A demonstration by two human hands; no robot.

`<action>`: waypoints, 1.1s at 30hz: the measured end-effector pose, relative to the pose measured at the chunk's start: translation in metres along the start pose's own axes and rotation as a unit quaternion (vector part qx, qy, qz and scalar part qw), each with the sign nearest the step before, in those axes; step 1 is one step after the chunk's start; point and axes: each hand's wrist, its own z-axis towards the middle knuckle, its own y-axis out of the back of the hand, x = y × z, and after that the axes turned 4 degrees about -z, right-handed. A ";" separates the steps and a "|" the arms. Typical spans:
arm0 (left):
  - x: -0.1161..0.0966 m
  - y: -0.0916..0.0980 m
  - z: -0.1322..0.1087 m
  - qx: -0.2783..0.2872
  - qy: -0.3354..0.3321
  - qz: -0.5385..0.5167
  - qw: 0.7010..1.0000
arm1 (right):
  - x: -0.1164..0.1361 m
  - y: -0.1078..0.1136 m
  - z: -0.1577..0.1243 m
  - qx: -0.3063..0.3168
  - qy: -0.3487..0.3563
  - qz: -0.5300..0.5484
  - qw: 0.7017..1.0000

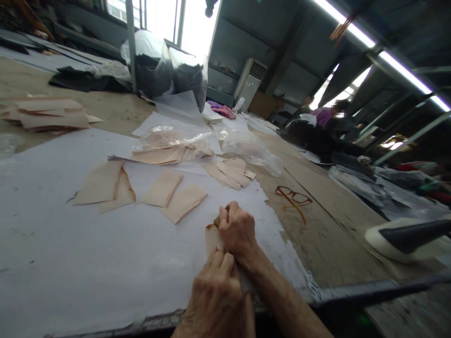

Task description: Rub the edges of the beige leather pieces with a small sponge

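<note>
My right hand (237,232) and my left hand (216,291) grip a tan piece of thin leather or similar sheet (213,237) on a white paper sheet (70,244). Their fingers pinch and fold its upper end, which shows a reddish-brown edge and a darker fold. Most of the piece is hidden by my fingers. Several similar tan pieces (162,188) lie flat on the paper just ahead of my hands. More tan pieces sit inside a clear plastic bag (172,145) farther ahead.
Red-framed glasses (293,197) lie on the bare workbench right of the paper. A tan stack (49,112) sits far left. A black-and-white object (405,237) stands at the right. A metal rail (380,291) runs along the near edge. A seated co-worker (324,117) works beyond cluttered bags.
</note>
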 end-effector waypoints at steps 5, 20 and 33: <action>0.001 0.000 -0.003 -0.027 -0.018 0.024 0.999 | -0.012 -0.003 0.003 -0.082 -0.152 0.237 0.956; -0.004 0.004 0.001 0.022 0.024 -0.033 0.999 | 0.006 0.000 -0.006 -0.005 -0.021 -0.012 1.000; -0.006 0.010 -0.001 0.035 0.032 -0.039 0.998 | -0.013 0.011 -0.012 -0.033 -0.036 0.204 0.978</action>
